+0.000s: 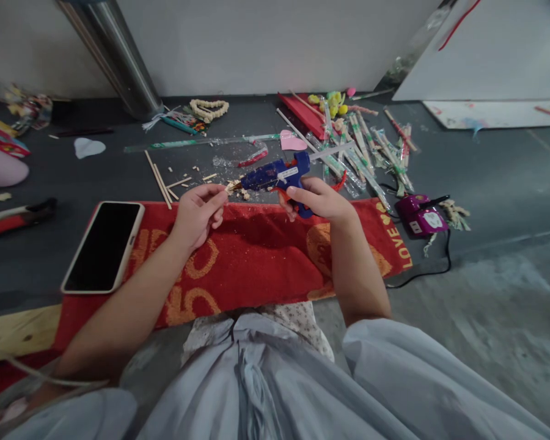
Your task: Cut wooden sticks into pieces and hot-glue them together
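Observation:
My right hand (318, 198) is wrapped round the grip of a blue hot glue gun (275, 174). A clear glue stick (332, 151) sticks out of its back end, and the nozzle points left. The fingers of my left hand (201, 214) are pinched at the nozzle tip, on a small pale wooden piece (230, 188) that is mostly hidden. Small broken wood bits lie just below the nozzle. Both hands are above the far edge of a red towel (266, 263) with orange patterns.
A phone (103, 247) lies on the towel's left. Thin sticks (158, 177) are behind it, pliers (18, 217) at far left. Wrapped chopsticks (362, 150) are heaped back right, near a purple power socket (421, 215) with a black cord. A metal cylinder (119, 61) stands at the back.

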{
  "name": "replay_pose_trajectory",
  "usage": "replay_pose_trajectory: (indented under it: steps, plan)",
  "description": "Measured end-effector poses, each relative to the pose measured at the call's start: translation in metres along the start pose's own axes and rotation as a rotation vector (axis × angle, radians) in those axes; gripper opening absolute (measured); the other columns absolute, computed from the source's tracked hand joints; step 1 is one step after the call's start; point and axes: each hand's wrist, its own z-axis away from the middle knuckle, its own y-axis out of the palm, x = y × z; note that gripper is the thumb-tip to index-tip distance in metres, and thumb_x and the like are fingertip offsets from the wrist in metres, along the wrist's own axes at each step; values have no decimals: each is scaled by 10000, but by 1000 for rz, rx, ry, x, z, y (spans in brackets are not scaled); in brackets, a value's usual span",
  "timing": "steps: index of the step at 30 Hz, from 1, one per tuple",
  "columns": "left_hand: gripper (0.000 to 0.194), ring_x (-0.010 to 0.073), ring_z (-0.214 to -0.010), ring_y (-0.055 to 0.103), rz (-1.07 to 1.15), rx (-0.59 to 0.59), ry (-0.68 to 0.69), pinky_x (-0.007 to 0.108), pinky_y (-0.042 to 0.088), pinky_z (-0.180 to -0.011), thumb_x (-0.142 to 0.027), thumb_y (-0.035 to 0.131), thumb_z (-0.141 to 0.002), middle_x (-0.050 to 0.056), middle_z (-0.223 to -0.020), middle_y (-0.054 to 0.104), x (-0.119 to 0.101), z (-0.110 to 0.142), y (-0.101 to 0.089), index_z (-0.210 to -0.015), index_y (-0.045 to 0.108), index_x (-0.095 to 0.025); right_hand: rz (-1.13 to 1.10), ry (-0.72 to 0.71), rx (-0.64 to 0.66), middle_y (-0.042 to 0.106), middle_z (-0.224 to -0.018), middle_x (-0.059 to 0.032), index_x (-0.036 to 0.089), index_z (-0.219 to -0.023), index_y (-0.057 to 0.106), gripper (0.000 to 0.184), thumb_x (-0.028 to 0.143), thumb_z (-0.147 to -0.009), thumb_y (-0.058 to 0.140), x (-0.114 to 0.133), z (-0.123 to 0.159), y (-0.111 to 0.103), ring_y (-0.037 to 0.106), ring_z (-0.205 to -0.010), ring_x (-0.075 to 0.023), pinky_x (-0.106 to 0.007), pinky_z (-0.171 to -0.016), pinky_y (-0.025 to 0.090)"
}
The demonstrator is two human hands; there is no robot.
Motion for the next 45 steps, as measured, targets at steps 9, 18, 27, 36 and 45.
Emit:
replay_pose_trajectory:
  steps: [9, 18, 27, 36, 45]
  plan:
    - [163, 39, -399, 394, -42, -12, -11, 171, 284, -342, -220, 760, -689, -58, -566, 500, -1, 1, 1, -757, 614, -198, -1, 12, 9, 586, -616, 25, 156, -727, 565, 460, 595, -864, 584, -1, 0, 0, 584, -505, -63, -188, -530, 481]
    - [157, 44, -394, 391, -74, -22, -14, 181, 282, -348, -220, 750, -707, -67, -544, 480, -1, 2, 2, -758, 603, -207, 3, 8, -2, 575, -623, 33, 159, -732, 562, 441, 576, -878, 576, -2, 0, 0, 580, -512, -59, -183, -533, 476]
    - [154, 39, -398, 392, -45, -21, -20, 175, 276, -340, -204, 750, -691, -58, -571, 507, -2, 2, 2, -754, 610, -201, 8, 14, 5, 575, -613, 31, 156, -726, 559, 463, 597, -864, 581, 1, 1, -1, 567, -503, -53, -177, -527, 476]
    - [166, 41, -410, 385, -97, -26, -15, 183, 284, -352, -245, 750, -700, -43, -605, 524, -3, 2, 2, -758, 599, -213, -25, 48, -31, 578, -590, 26, 156, -710, 567, 478, 618, -820, 621, 8, 3, 0, 578, -487, -72, -190, -496, 488]
    - [161, 37, -398, 398, -72, -56, -40, 168, 283, -335, -226, 746, -694, -52, -574, 516, -2, 0, 0, -747, 598, -193, 358, 51, -377, 620, -694, -3, 184, -912, 595, 243, 380, -785, 664, -5, 8, -25, 563, -571, -126, -277, -582, 504]
